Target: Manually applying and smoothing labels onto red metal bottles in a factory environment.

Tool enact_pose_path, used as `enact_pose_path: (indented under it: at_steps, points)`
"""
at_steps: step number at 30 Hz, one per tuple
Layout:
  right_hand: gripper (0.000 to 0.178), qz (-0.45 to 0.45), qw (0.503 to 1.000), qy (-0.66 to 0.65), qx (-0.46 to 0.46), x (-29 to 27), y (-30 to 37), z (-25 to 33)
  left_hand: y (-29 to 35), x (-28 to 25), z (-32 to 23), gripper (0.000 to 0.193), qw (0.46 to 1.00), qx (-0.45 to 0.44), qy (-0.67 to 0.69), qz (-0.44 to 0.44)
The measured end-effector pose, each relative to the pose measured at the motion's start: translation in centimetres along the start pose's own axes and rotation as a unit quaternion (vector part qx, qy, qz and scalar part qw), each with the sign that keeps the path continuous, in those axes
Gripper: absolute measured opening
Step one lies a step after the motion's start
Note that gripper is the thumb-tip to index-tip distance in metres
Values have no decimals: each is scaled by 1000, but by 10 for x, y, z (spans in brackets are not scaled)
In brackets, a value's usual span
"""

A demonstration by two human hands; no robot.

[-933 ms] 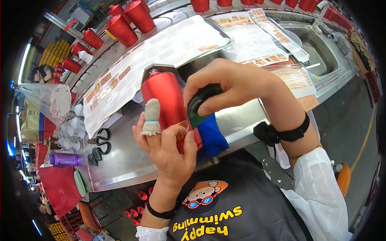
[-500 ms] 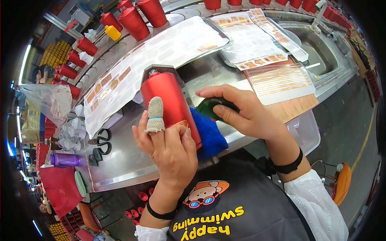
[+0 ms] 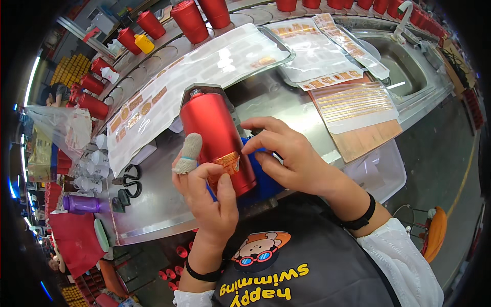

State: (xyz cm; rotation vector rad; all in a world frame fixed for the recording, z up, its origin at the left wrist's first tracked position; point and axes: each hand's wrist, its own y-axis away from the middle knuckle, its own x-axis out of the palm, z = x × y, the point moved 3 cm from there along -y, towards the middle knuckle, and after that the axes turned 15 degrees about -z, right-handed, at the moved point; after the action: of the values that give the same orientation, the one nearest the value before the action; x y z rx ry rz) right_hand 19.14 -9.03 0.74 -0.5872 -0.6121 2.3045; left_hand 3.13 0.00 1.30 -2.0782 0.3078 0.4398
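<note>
A glossy red metal bottle with a bare metal neck lies tilted in front of me, neck pointing away, on a grey stand. A gold, patterned sticker sits on its lower side. My left hand has its thumb and index finger together at the sticker's lower left edge; a knitted cover wraps another fingertip. At the bottle's right side, my right hand has bent fingers apart, the index tip close to the sticker, with nothing visible between them. A blue cloth lies beneath, partly hidden.
Sticker sheets lie on trays beyond the bottle. A wooden board carries a gold-striped sheet, near a sink. Scissors and a purple jar are at left. Red bottles stand on a conveyor behind.
The dark green, rounded piece has left my right hand's grasp and no longer shows clearly. That hand moved left to the sticker. My left fingers shifted, exposing more of it. Conveyor bottles moved right.
</note>
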Motion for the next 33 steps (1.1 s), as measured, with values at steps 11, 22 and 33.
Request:
enact_pose_path:
  at_steps: [11, 22, 33]
  points:
    - [13, 8, 934, 179, -309, 15, -15, 20, 10, -4, 18, 20, 995, -54, 72, -45]
    - [16, 20, 922, 182, -342, 16, -12, 21, 11, -4, 25, 18, 995, -45, 85, -13]
    - [22, -38, 922, 184, -338, 12, -1, 21, -11, 4, 18, 21, 997, -9, 74, 20]
